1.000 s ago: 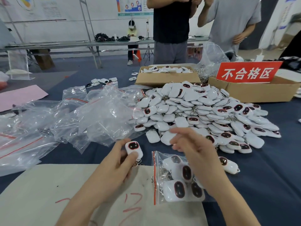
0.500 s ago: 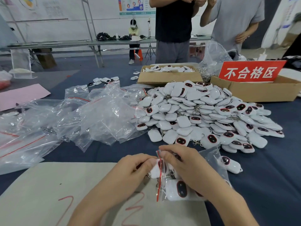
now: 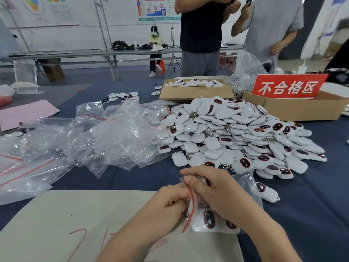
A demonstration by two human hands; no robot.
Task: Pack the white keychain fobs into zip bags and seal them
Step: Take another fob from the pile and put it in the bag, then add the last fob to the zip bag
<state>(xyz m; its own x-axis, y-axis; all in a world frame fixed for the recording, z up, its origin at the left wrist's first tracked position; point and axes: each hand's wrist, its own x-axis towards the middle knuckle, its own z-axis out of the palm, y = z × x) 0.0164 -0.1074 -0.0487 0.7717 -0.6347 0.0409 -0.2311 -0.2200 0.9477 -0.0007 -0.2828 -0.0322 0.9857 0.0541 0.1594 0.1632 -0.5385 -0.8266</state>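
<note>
Nearest, both hands met at the mouth of a zip bag (image 3: pixel 244 183) lying on a beige sheet (image 3: pixel 75 214) on the table (image 3: pixel 302 224). The left hand (image 3: pixel 170 205) had its fingers curled in at the red zip strip (image 3: pixel 191 200), and the right hand (image 3: pixel 217 195) gripped the bag from above, pinching the same edge; whether the left also held a fob was hidden. Several white fobs (image 3: pixel 209 218) showed through the film under the right hand. The film looked thin, limp and slick, the fobs hard, smooth and light, with key rings that could snag the mouth, so the stiffer strip seemed the place to hold and press. Just right of the right hand lay one loose fob (image 3: pixel 268 193); beyond both hands rose the pile of fobs (image 3: pixel 236 133), and beyond the left hand a heap of empty bags (image 3: pixel 113 138).
</note>
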